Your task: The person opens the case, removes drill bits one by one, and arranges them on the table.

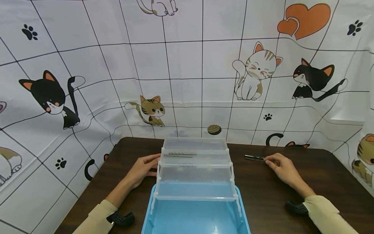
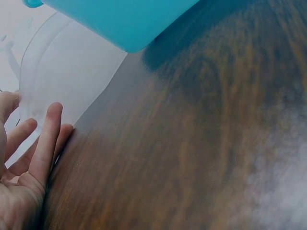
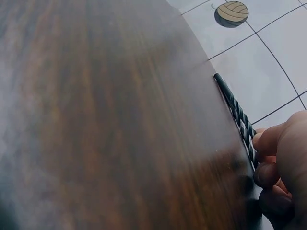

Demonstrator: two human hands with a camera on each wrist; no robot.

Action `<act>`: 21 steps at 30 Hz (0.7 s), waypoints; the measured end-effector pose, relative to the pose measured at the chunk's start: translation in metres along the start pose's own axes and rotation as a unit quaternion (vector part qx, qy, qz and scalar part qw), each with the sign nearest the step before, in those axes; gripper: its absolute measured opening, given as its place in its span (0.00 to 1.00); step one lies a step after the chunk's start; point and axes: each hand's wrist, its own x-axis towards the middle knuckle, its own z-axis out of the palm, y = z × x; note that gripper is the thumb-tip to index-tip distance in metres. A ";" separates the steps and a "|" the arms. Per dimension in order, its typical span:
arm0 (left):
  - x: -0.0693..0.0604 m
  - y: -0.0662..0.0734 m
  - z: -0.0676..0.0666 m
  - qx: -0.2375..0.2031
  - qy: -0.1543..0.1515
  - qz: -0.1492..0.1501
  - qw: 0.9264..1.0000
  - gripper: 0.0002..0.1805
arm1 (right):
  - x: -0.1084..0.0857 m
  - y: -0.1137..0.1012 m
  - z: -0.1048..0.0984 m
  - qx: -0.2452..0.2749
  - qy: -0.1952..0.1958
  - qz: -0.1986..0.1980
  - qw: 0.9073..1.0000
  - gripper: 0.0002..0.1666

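Note:
In the head view a blue toolbox stands at the front with its clear stepped trays raised and spread towards the back. Two silver drill bits lie on an upper tray. Against the left side of the trays rests my left hand, its fingers fairly straight in the left wrist view beside a translucent panel. My right hand pinches the near end of a dark, spiral-fluted drill bit low over the table. Whether a second bit lies alongside it I cannot tell.
The dark wooden table stretches out on both sides of the toolbox. Behind it hangs a white gridded sheet printed with cats, paws and hearts. Black straps circle both wrists over pale sleeves.

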 end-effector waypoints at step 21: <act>0.000 0.000 0.000 0.011 0.001 -0.001 1.000 0.32 | 0.003 0.004 0.006 -0.022 0.036 -0.003 0.999 0.04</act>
